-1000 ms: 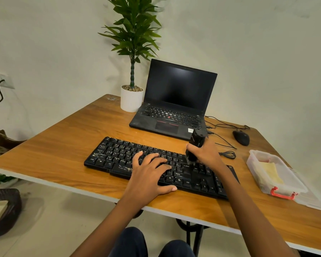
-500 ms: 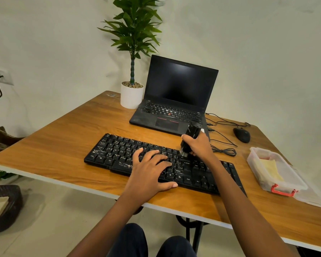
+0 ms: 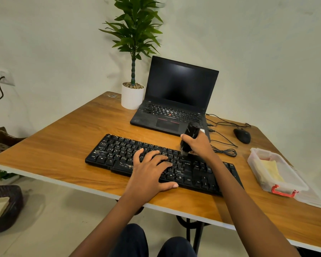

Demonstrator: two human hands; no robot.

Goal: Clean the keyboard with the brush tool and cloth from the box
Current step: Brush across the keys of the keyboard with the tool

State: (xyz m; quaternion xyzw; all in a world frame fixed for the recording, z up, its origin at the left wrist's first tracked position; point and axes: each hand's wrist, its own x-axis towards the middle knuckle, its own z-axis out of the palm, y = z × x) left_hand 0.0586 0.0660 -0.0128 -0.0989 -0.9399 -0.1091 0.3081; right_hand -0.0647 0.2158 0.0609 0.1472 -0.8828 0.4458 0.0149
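Observation:
A black keyboard (image 3: 117,153) lies across the front of the wooden table (image 3: 63,145). My left hand (image 3: 150,175) rests flat on its middle keys with fingers spread. My right hand (image 3: 200,145) grips a black brush tool (image 3: 190,135) held upright, its bristle end touching the keys near the keyboard's upper middle. At the right stands a clear plastic box (image 3: 289,182) with a red latch, holding a yellow cloth (image 3: 271,169).
An open black laptop (image 3: 174,101) sits behind the keyboard, beside a potted plant (image 3: 132,95). A black mouse (image 3: 242,135) and loose cables (image 3: 224,149) lie at the back right. The box's lid (image 3: 311,199) lies beside the box. A dark basket (image 3: 6,206) is on the floor at left.
My right hand has moved the brush leftward along the keyboard's upper rows. My left hand has stayed pressed on the keys.

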